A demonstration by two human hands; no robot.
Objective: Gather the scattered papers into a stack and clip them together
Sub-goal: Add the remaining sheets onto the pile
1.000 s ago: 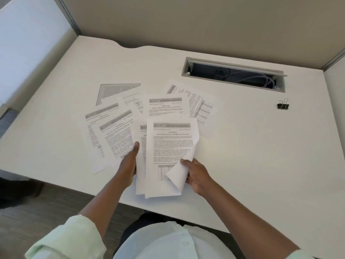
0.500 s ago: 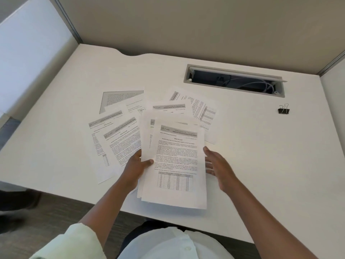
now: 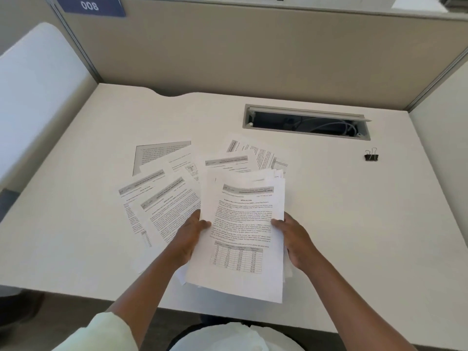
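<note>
- Stack (image 3: 243, 231) at lower centre of frame, printed face up; near end hanging past the front edge of the desk (image 3: 354, 224).
- Left hand (image 3: 188, 236) pinching the stack's left edge at mid-length, thumb on top, fingers beneath; right hand (image 3: 296, 241) pinching the right edge the same way.
- Long axis running bottom to top of frame, leaning slightly right; header end pointing to upper frame, away from the body; printed table at the near end.
- Edges ragged; corners fanned at upper right, one corner poking out at lower left.
- Loose sheets (image 3: 162, 203) spread flat at centre left and upper centre, partly under the stack's far end.
- Clip (image 3: 371, 155) at right of frame, well apart from both hands, below the slot (image 3: 306, 122).
- Risk, judged: inner pages sliding out of an unsquared stack on any slackening of either pinch; with the overhang, likely straight to the floor.
- Risk, judged: clipping too soon, leaving the loose sheets out.
- Risk, judged: sag and fanning on freeing one hand for the clip; better squared against the desk first.
</note>
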